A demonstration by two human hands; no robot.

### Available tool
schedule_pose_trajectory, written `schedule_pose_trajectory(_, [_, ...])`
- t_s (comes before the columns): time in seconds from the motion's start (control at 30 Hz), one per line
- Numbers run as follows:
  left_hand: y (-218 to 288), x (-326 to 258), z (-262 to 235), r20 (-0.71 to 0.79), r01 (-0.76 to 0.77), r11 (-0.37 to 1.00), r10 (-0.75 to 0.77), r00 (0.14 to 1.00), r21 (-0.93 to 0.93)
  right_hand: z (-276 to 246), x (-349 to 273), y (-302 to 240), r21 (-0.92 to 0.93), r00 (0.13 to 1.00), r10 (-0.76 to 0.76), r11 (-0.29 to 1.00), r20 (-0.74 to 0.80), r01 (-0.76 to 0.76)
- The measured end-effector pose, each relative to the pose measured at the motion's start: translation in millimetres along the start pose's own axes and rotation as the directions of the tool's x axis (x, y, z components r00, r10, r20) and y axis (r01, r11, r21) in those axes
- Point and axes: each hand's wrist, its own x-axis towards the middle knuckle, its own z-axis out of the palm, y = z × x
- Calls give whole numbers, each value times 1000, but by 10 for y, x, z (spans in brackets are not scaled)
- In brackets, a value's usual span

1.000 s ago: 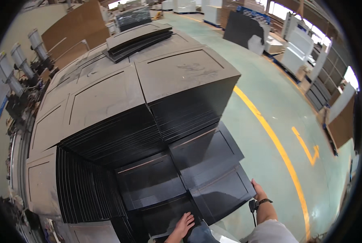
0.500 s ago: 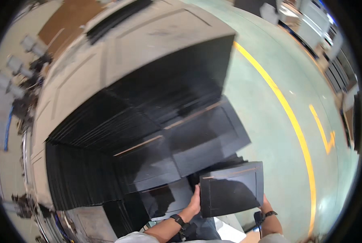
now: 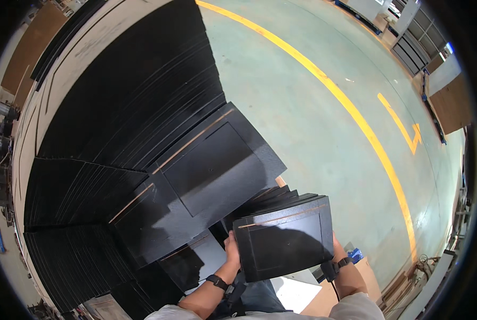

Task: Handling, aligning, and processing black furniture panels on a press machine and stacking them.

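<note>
A black rectangular panel (image 3: 286, 242) with an inset outline and a thin tan line along its far edge is between my hands. My left hand (image 3: 232, 252) is closed on its left edge. At its right edge my right hand (image 3: 338, 250) grips it, most of those fingers hidden behind the panel. Just beyond lie several overlapping black panels (image 3: 273, 201), partly covered by it; whether they touch it I cannot tell. To the left, similar larger panels (image 3: 211, 165) lie flat with the same tan lines. Dark bands are on both wrists.
Tall stacks of black panels (image 3: 126, 96) rise at the left and far left. A yellow line (image 3: 350, 104) curves over the pale green floor (image 3: 302, 122) on the right. Near my right forearm are a brown cardboard piece (image 3: 367, 277) and a white sheet (image 3: 297, 292).
My view has swung to the right, so the stacks sit further left. Both hands still hold the panel, now a little further left and higher in view.
</note>
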Motion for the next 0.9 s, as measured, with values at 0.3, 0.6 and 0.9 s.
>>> schedule_pose_trajectory(0.3, [156, -165, 101, -55, -39, 998, 37, 998, -52, 113, 143, -84, 150, 973, 114, 978, 200, -145])
schedule_pose_trajectory(0.6, [105, 60, -75, 169, 121, 972, -88, 982, -201, -86, 509, -408, -49, 918, 108, 994, 382, -96])
schedule_pose_trajectory(0.9, [-383, 354, -16, 132, 31, 999, -26, 991, -38, -38, 329, -625, -298, 974, -1, 952, 225, 69])
